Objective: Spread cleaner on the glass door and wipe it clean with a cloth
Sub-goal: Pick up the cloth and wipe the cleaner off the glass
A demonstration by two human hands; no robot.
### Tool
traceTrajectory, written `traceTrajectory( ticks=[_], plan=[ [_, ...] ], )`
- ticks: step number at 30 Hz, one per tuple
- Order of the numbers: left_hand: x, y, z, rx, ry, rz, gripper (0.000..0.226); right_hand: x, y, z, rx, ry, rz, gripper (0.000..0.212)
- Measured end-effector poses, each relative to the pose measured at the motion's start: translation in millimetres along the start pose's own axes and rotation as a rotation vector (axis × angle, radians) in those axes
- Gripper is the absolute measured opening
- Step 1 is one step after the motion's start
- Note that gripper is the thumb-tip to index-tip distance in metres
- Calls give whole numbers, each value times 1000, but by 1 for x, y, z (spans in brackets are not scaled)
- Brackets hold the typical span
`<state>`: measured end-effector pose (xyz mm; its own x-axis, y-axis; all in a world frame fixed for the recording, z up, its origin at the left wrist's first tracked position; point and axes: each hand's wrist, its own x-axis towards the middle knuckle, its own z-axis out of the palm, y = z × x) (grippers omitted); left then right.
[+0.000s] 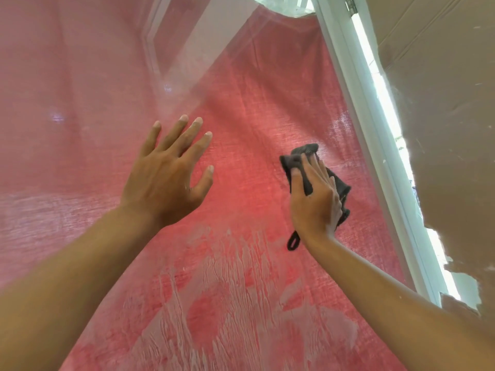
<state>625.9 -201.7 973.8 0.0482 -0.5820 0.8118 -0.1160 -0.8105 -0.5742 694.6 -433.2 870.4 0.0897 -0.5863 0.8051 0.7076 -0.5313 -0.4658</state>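
The glass door fills the view, with a red woven cloth hanging behind it. White streaks of cleaner run down the lower middle of the glass. My right hand presses a dark grey cloth flat against the glass near the right frame, fingers straight over it. A small loop of the cloth hangs below the wrist. My left hand is raised at the centre with fingers spread, at or just off the glass, holding nothing.
The white door frame runs diagonally down the right side, with bright daylight along it. Brown cardboard with a torn edge covers the far right. Pale reflections show in the upper glass.
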Motion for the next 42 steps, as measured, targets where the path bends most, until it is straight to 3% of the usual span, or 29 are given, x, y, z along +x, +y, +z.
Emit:
traceTrajectory(
  ticks=[1, 2, 5, 6, 7, 10, 11, 13, 16, 18, 20, 23, 24, 25, 28, 29, 30, 31, 34, 35, 37, 40, 41, 42],
  plan=[
    [-1, 0, 0, 0, 2, 0, 65, 0, -8, 4, -4, 2, 56, 43],
    [-2, 1, 0, 1, 4, -1, 65, -4, -13, 7, 3, -18, -22, 42],
    [-3, 1, 0, -1, 11, -3, 65, -22, -5, 4, -8, -201, -627, 39],
    [-3, 1, -1, -2, 9, -3, 65, -19, 3, 2, 1, -239, -695, 37],
    [-4, 2, -1, -5, 1, -2, 65, -13, 9, 0, 21, -226, -622, 37],
    [-11, 2, -4, -19, -26, 5, 64, 18, 4, -5, 27, 35, 99, 42],
    [-14, 2, -5, -22, -31, 10, 64, 22, 3, -6, -9, 65, 228, 42],
    [-24, 2, -7, -20, -29, 20, 63, 9, 0, -8, -20, 20, 129, 43],
    [-41, 7, -8, -7, -28, 49, 62, -37, -3, -9, 30, -182, -411, 40],
    [-53, 12, -7, -6, -33, 72, 62, -57, 1, -5, 15, -287, -615, 37],
    [-61, 13, -7, -7, -39, 80, 62, -48, -9, -2, 115, -195, -405, 38],
    [-70, 11, -11, -10, -59, 81, 61, -18, -35, 3, 158, 27, 256, 41],
    [-73, 9, -12, -7, -65, 80, 60, -20, -44, 8, 114, 21, 295, 42],
    [-76, 7, -13, -3, -68, 79, 60, -30, -49, 12, 86, -8, 194, 43],
    [-84, 2, -14, -1, -51, 81, 60, -79, -43, 14, 65, -201, -477, 38],
    [-85, 2, -14, -2, -47, 83, 60, -85, -34, 11, 70, -254, -601, 35],
    [-87, 1, -15, -2, -48, 85, 59, -80, -25, 9, 92, -256, -616, 34],
    [-87, 0, -16, 2, -54, 84, 59, -71, -21, 7, 118, -196, -513, 34],
    [-91, -1, -17, 9, -73, 77, 58, -46, -23, 7, 69, 5, 59, 43],
    [-91, -1, -17, 6, -72, 74, 58, -49, -30, 9, 39, 11, 155, 45],
    [-92, -1, -17, 1, -63, 74, 59, -70, -43, 10, 50, -62, 19, 45],
    [-94, 0, -18, -25, -52, 76, 60, -97, -42, 6, 58, -288, -478, 40],
    [-96, -1, -18, -31, -57, 78, 60, -89, -40, 5, 90, -293, -472, 38],
    [-99, -2, -19, -33, -61, 79, 60, -76, -42, 6, 135, -232, -330, 37]
  ],
)
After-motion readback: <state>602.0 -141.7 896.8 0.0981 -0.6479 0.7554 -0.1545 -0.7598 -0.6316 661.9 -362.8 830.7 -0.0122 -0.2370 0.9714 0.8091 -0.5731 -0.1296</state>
